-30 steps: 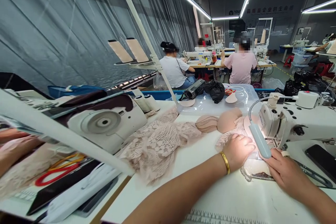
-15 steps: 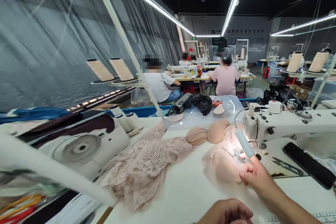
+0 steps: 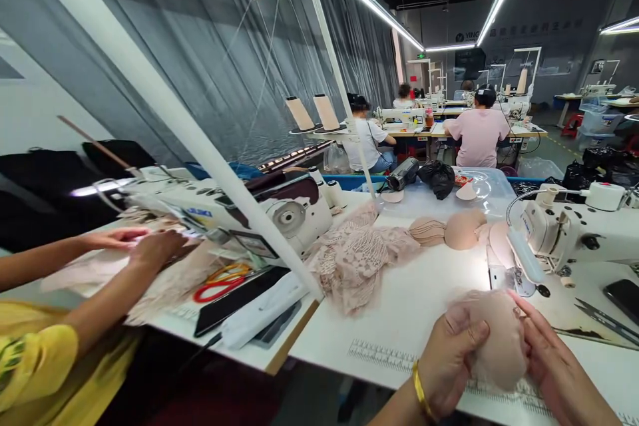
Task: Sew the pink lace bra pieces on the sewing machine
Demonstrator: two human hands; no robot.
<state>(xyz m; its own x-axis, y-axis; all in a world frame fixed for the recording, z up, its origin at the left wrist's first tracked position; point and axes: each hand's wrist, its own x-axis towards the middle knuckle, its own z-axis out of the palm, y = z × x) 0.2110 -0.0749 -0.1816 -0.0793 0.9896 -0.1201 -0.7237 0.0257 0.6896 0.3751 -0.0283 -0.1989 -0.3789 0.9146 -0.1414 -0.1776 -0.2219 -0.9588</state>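
Observation:
A beige bra cup [image 3: 499,339] is held up over the front edge of the white table, between both hands. My left hand [image 3: 449,353], with a gold bracelet at the wrist, grips its left side with the thumb across the front. My right hand [image 3: 552,353] closes on its right edge, with most of the fingers behind it. Just beyond the hands is the needle end of a white sewing machine [image 3: 544,233], lit by a small lamp [image 3: 525,254]. More beige cups [image 3: 462,229] and a heap of beige lace [image 3: 354,253] lie farther back.
Thread snips [image 3: 606,321] lie right of the machine. To the left, a co-worker's hands [image 3: 154,246] handle beige fabric at another machine. A white thread-stand pole [image 3: 200,146] slants across the left. A clear plastic bin [image 3: 484,183] with a black bag stands behind the table.
The view has swung left, bringing the co-worker into sight. My right hand has come back from beside the machine, and both hands now hold the bra cup together near the table edge.

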